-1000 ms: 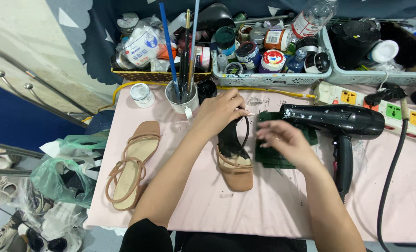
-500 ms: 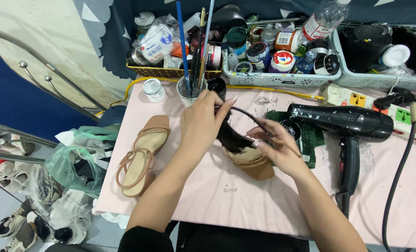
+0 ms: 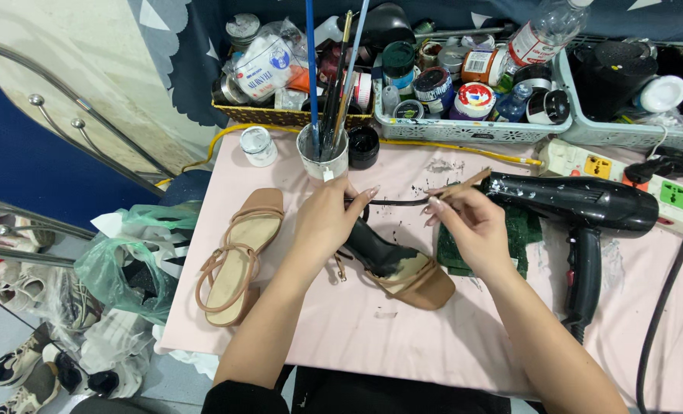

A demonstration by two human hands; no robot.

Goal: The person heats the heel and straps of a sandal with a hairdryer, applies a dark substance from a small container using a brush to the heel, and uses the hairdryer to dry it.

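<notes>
While the left hand [image 3: 327,222] grips the heel end of a tan strappy sandal [image 3: 399,272] whose insole is half painted black, the right hand [image 3: 473,228] pinches a thin paintbrush [image 3: 464,184] between fingertips, right over the sandal's stretched black strap. That sandal sits mid-table, toe touching the cloth, just beside a green rag [image 3: 521,234]. So two sandals total: the second tan sandal [image 3: 240,257] lies flat on the left, untouched and unpainted. One black hair dryer [image 3: 583,218], speckled with paint, lies on the right, near a white power strip [image 3: 625,172] with coloured sockets. One cup of brushes [image 3: 323,157] stands behind the hands, with a small white jar [image 3: 259,146] and a black jar [image 3: 363,147] on either side. Table surface is a pale pink cloth [image 3: 403,353], paint-flecked. Along the back are three baskets crammed with tins, tubs and a clear plastic bottle [image 3: 544,31] with a red-and-white label. Floor on the left has plastic bags [image 3: 123,261] and sneakers; metal railing and blue wall behind.
</notes>
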